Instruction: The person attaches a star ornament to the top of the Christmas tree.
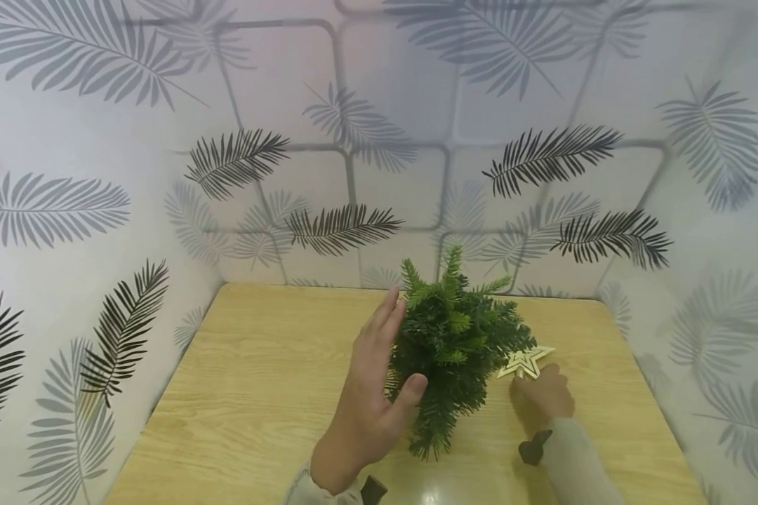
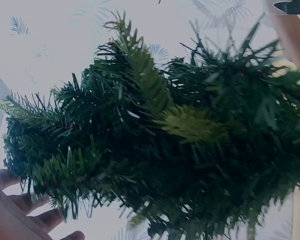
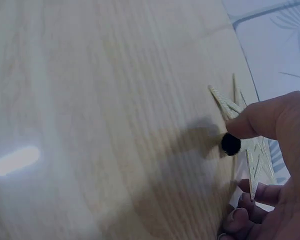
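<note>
A small artificial Christmas tree with dark and light green needles stands in the middle of the table. My left hand is along its left side, fingers straight and thumb spread apart; whether the palm touches the branches cannot be told. The left wrist view has the tree's needles across it, with part of that hand at lower left. To the right of the tree, my right hand pinches a gold star tree topper low over the table. A round dark opening shows at the star's base beside the thumb.
The light wood table ends at its back edge against a pale wall printed with grey and black leaves. Similar walls rise at left and right. Small dark pieces sit at both wrists.
</note>
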Available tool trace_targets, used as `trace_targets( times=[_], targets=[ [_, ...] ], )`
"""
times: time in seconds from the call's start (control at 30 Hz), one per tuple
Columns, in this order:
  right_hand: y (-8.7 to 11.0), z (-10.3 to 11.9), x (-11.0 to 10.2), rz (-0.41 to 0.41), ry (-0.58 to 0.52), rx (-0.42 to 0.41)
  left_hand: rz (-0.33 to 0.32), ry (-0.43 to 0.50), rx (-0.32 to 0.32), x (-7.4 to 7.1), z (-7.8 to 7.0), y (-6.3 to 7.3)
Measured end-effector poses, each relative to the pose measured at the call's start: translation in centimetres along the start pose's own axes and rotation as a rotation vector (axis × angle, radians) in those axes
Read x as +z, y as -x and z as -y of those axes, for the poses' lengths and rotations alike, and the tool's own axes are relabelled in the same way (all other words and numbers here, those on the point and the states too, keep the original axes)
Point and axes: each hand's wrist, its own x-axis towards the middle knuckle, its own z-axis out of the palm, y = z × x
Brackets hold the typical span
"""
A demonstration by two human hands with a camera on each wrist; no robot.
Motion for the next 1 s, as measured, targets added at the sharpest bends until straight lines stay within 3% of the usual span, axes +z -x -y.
trace_targets(
  times=[0.03, 0.1, 0.27, 0.5, 0.9, 1.0],
  targets=[
    [0.5, 1.7, -0.6, 0.007, 0.073, 0.01, -0.009, -0.004, 0.011, 0.1, -0.1, -0.2],
    [1.8, 4.2, -1.7, 0.047, 0.099, 0.019, -0.026, -0.015, 0.029, 0.2, -0.2, -0.6],
    [3.5, 6.6, -2.7, 0.117, 0.056, -0.03, -0.069, -0.04, 0.055, 0.2, -0.2, -1.4],
    [3.6, 7.4, -2.8, 0.175, 0.008, -0.009, -0.074, -0.057, 0.037, -0.3, 0.0, -1.7],
    [4.4, 7.1, -2.7, 0.083, -0.082, 0.089, -0.07, -0.09, -0.028, 0.1, -0.5, -2.6],
    [4.5, 6.9, -2.5, 0.039, -0.163, 0.095, -0.078, -0.116, -0.046, 0.2, -0.9, -2.9]
  ],
)
